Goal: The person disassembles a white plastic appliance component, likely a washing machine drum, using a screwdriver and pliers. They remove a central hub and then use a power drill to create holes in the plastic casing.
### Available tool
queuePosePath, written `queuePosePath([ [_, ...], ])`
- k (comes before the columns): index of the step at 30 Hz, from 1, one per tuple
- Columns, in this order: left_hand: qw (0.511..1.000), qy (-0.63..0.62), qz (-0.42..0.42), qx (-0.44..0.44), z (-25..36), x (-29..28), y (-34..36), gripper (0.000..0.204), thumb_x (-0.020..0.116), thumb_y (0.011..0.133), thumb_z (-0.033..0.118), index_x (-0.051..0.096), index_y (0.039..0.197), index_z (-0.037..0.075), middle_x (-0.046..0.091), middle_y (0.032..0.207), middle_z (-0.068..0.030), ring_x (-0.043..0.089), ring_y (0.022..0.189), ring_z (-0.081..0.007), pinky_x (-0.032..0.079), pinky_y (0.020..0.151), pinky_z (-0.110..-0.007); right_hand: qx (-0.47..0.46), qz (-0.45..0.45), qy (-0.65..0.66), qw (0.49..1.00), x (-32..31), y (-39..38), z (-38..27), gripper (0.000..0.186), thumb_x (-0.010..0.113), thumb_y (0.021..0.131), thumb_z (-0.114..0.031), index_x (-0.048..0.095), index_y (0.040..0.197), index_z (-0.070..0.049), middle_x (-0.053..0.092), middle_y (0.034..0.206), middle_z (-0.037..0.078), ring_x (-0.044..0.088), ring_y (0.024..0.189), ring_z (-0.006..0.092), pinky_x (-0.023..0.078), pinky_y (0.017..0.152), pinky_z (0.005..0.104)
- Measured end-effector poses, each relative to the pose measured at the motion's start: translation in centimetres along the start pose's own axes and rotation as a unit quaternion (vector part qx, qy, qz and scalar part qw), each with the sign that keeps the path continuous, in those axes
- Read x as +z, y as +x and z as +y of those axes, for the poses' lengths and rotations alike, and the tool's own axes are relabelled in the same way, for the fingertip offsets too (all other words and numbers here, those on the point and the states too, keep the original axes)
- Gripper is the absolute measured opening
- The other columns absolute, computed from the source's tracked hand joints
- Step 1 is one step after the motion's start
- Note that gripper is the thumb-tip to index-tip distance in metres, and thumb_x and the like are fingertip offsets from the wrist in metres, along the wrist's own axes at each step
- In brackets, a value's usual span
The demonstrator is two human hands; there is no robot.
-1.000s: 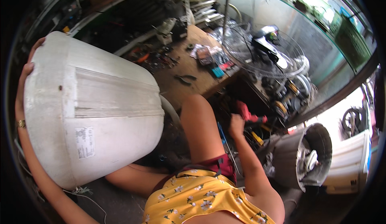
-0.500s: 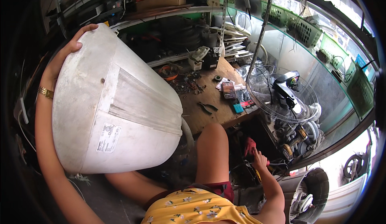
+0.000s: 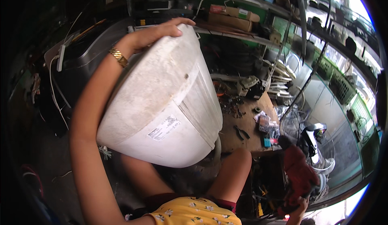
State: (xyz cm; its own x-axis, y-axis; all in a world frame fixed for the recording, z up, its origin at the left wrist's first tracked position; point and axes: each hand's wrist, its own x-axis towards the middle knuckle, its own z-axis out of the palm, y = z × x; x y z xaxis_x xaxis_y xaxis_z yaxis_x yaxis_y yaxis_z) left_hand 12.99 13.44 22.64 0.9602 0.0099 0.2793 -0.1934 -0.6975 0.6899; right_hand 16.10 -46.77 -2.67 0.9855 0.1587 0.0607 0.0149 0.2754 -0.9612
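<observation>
A large dirty-white plastic washing machine tub (image 3: 165,103), tapered and with a printed label, leans tilted in front of me above my legs. My left hand (image 3: 169,30) is hooked over its upper rim, thumb on the outer wall, and my left forearm runs along its wide open end. A grey hose (image 3: 217,152) comes out by the tub's narrow end. At the lower right, my right hand (image 3: 298,208) grips a red power drill (image 3: 298,172), raised with its dark nose pointing up. The drill is blurred, and the fingers are partly hidden behind it.
A wooden work surface (image 3: 234,124) beyond the tub bears pliers (image 3: 241,133), small loose parts and packets. A fan (image 3: 315,140) stands at the right by a glass case. Tools lie in a dark box (image 3: 260,184) beside my knee. Loaded shelves are behind; a dark grey casing (image 3: 91,59) is left.
My view has swung left, so the tub appears farther right and more tilted. My right hand has lifted the red drill from beside the box. My left hand still holds the rim.
</observation>
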Motion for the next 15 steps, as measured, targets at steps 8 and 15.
queuePosePath([
  [8, 0.997, 0.065, 0.004, 0.031, -0.4, -0.5, -0.4, 0.082, 0.048, 0.077, 0.057, 0.035, 0.146, 0.013, 0.035, 0.145, -0.0196, 0.04, 0.13, -0.0326, 0.032, 0.107, -0.039, -0.068, -0.257, 0.105, 0.958, 11.3, 3.3, -4.7, 0.071, 0.061, 0.064, -0.022, 0.039, 0.124, 0.01, 0.058, 0.086, 0.022, 0.059, 0.053, 0.029, 0.05, 0.038, 0.0332],
  [15, 0.997, 0.062, 0.015, 0.047, -0.7, -0.3, -0.6, 0.078, 0.05, 0.081, 0.053, 0.035, 0.146, 0.013, 0.034, 0.147, -0.0181, 0.036, 0.133, -0.0312, 0.028, 0.109, -0.039, 0.012, -0.351, 0.172, 0.921, 16.1, 5.2, -4.8, 0.072, 0.065, 0.061, -0.013, 0.042, 0.123, 0.013, 0.061, 0.092, 0.029, 0.062, 0.055, 0.0327, 0.053, 0.043, 0.0362],
])
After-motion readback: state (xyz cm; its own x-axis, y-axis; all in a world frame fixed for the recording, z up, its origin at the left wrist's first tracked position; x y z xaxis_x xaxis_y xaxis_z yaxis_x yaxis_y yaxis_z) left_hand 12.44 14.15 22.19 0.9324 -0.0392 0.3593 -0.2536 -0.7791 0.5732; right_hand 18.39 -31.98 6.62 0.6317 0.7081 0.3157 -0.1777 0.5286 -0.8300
